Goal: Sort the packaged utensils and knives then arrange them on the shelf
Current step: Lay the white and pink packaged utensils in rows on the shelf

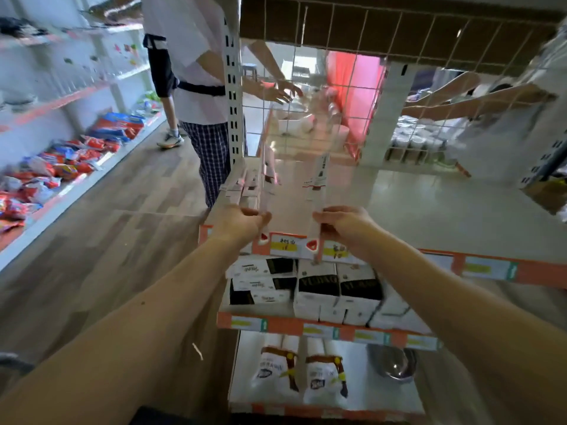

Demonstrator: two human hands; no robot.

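Note:
My left hand (242, 222) pinches the near end of a long, clear packaged utensil (268, 176) that stands up over the top shelf (399, 197). My right hand (343, 223) pinches the near end of a second clear packaged utensil (317, 179) beside it. Both packs are blurred; each shows a white card with dark and red print. Several more flat packs (242, 185) lie in a stack at the shelf's left edge, just left of my left hand.
Black-and-white boxes (316, 289) fill the shelf below, white bagged cups (294, 372) and a steel bowl (395, 363) lie under that. A wire grid (368, 56) backs the shelf. A person in checked trousers (211, 154) stands at its left end. Other arms (478, 96) reach in behind the grid.

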